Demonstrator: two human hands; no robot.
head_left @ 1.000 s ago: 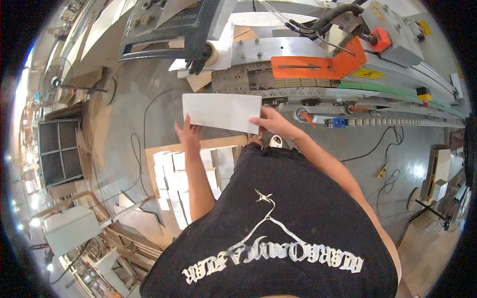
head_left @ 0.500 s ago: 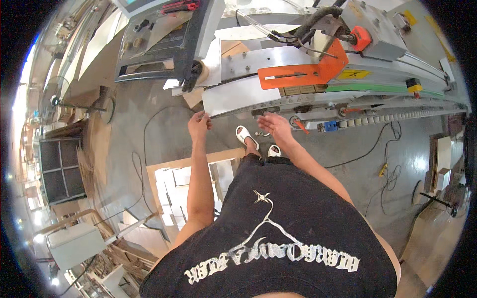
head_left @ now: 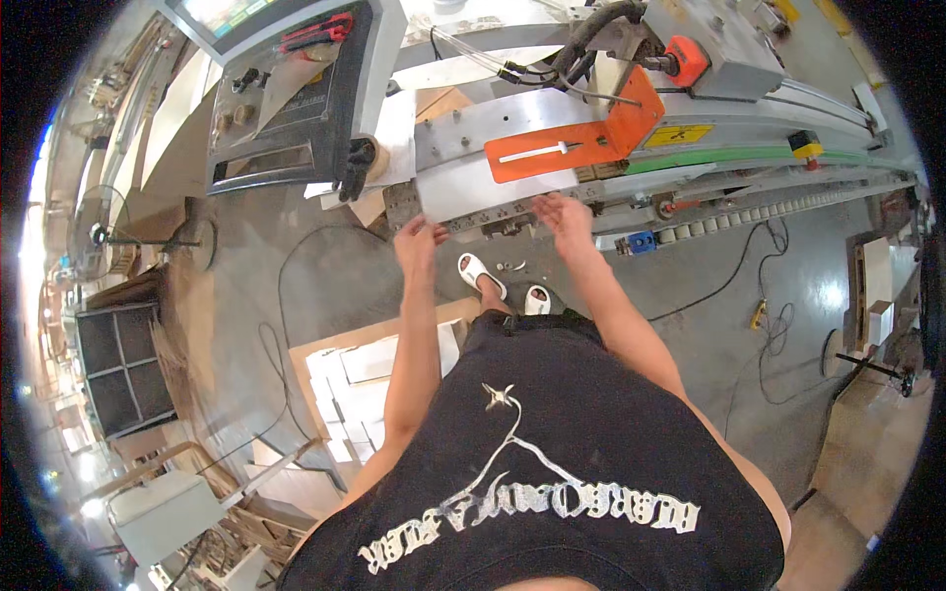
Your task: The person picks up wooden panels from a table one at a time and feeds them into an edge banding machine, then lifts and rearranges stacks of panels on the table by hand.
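Observation:
A white rectangular panel [head_left: 473,189] lies on the near ledge of a long machine [head_left: 552,110], its right part reaching below an orange guard plate [head_left: 552,156]. My left hand [head_left: 422,241] is at the panel's near left corner, with curled fingers closed at the edge. Toward the near right end, my right hand [head_left: 566,217] has its fingertips drawn together on the same edge. How firmly either hand grips cannot be made out, since the panel's underside is hidden.
Left of the panel hangs a control console [head_left: 286,108] with a red cutter [head_left: 317,32] on it. A yellow-and-black switch box [head_left: 806,148] sits on the machine's right. White pieces [head_left: 370,369] fill a wooden-rimmed stack beside my left leg. Cables [head_left: 724,281] cross the floor.
The panel has shifted right along the machine, farther under the orange guard. Both hands have come up to its near edge; my right hand's fingers have drawn together. The view has turned slightly.

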